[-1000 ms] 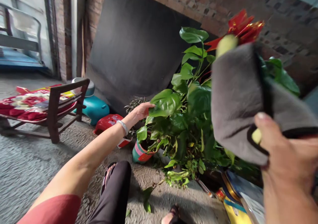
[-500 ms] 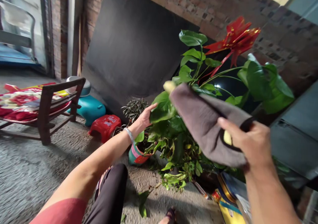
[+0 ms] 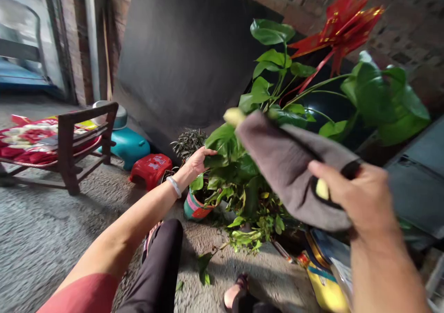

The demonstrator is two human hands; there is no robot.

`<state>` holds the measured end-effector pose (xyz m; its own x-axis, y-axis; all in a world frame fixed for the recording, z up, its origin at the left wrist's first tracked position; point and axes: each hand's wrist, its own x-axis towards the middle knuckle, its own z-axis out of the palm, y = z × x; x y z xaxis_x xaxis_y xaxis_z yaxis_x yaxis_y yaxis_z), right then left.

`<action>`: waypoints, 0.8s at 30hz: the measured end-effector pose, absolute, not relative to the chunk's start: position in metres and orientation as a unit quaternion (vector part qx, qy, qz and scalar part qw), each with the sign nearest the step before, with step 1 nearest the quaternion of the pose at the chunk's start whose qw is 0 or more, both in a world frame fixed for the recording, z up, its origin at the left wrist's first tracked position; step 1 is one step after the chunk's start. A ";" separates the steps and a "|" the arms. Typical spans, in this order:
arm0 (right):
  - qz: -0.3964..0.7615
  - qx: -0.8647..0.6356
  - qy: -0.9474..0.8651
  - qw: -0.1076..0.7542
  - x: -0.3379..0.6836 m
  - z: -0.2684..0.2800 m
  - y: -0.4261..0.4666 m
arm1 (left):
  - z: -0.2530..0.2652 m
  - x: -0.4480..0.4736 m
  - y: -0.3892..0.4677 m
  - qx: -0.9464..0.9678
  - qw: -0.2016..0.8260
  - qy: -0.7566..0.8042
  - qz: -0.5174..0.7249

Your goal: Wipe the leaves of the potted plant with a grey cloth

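Note:
My left hand [image 3: 197, 160], with a bracelet at the wrist, reaches out to a leafy green potted plant [image 3: 239, 165]. Its thumb and fingers close on the edge of a dark green leaf [image 3: 215, 160]. My right hand [image 3: 364, 192] grips a grey-brown cloth [image 3: 270, 160] with black edging and yellow patches, folded over itself. The cloth hangs in front of the plant and hides part of its foliage. Large glossy leaves [image 3: 272, 31] rise behind it, near a red ribbon bow [image 3: 342, 30].
A red plastic stool [image 3: 151, 169], a teal plastic seat [image 3: 128, 146] and a wooden chair [image 3: 67, 151] stand to the left. A striped pot [image 3: 196, 206] sits below my left hand. Yellow packaging [image 3: 328, 287] lies at lower right. A dark panel [image 3: 187, 49] leans on the brick wall.
The view has shifted slightly. My left hand has closed from extended fingers onto the leaf, which has tilted over. The cloth stays in my right hand.

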<state>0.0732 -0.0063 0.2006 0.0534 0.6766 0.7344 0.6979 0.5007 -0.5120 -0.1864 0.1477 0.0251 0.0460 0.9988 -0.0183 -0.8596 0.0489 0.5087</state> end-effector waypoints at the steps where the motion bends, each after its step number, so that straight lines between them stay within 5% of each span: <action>1: -0.060 -0.479 -0.671 0.563 0.071 0.208 -0.001 | 0.026 -0.186 0.146 0.190 0.692 0.195 0.669; 3: -0.139 -0.445 -0.672 0.576 0.059 0.208 0.018 | 0.029 -0.182 0.141 0.200 0.688 0.188 0.672; 6: -0.145 -0.471 -0.734 0.468 0.036 0.172 0.039 | 0.032 -0.179 0.133 0.194 0.697 0.169 0.670; 9: -0.024 -0.497 -0.800 0.336 0.031 0.119 0.025 | 0.025 -0.194 0.125 0.165 0.698 0.161 0.678; 13: 0.174 -0.481 -0.811 0.284 0.058 0.080 -0.020 | -0.006 -0.236 0.125 0.132 0.658 0.146 0.727; 17: 0.189 -0.506 -0.784 0.305 0.076 0.083 -0.036 | -0.039 -0.251 0.141 0.043 0.601 0.246 0.759; 24: -0.002 -0.526 -0.720 0.452 0.064 0.124 0.019 | -0.042 -0.192 0.155 0.149 0.685 0.238 0.673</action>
<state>0.0638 0.0190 0.1240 -0.0377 0.7566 0.6528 0.7596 0.4462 -0.4732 -0.1918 0.1554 -0.0423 -0.0181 0.9919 -0.1259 -0.8500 0.0510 0.5244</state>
